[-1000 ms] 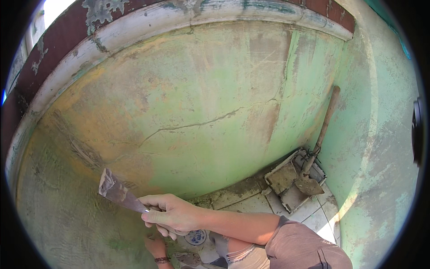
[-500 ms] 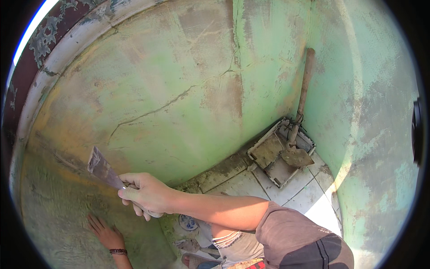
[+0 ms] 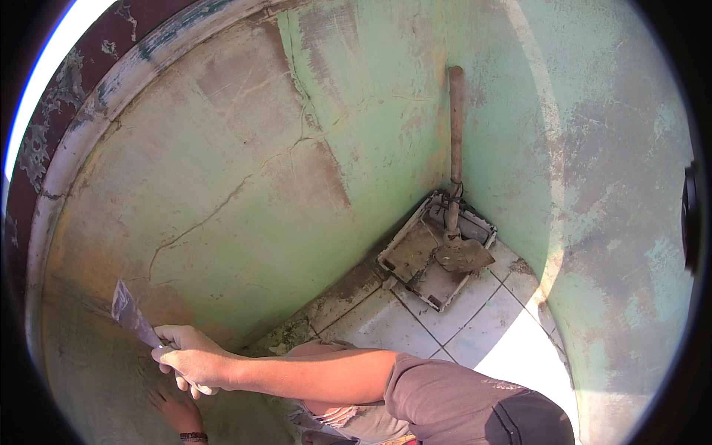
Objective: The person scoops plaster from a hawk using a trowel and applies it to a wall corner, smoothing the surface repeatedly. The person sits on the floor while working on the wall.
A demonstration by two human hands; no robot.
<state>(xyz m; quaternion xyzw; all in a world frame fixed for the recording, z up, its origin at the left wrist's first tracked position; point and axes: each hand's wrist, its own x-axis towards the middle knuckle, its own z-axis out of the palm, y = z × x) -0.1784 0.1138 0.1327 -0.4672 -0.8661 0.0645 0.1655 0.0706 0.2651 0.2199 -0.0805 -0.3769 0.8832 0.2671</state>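
Observation:
My right hand (image 3: 191, 359) is wrapped round the handle of a putty knife (image 3: 135, 317). Its wide, smeared blade points up and left, close in front of the stained lower part of the wall (image 3: 245, 200); contact cannot be made out. Pale dust coats the fingers. Below it, my left hand (image 3: 176, 412) lies with fingers stretched out against the darker, damp-looking wall surface, holding nothing. A dark bracelet (image 3: 194, 436) circles that wrist, and the forearm is mostly cut off by the lower edge.
A shovel (image 3: 455, 141) with a wooden handle leans in the corner, its blade over a dirty crate (image 3: 404, 256). White floor tiles (image 3: 415, 315) lie beneath my right arm. A green wall (image 3: 615, 222) rises on the right. A long crack (image 3: 222, 204) crosses the wall ahead.
The view has shifted, so the wall, shovel and crate appear further left. My right hand still grips the putty knife, near the same wall area. Less of my left forearm shows.

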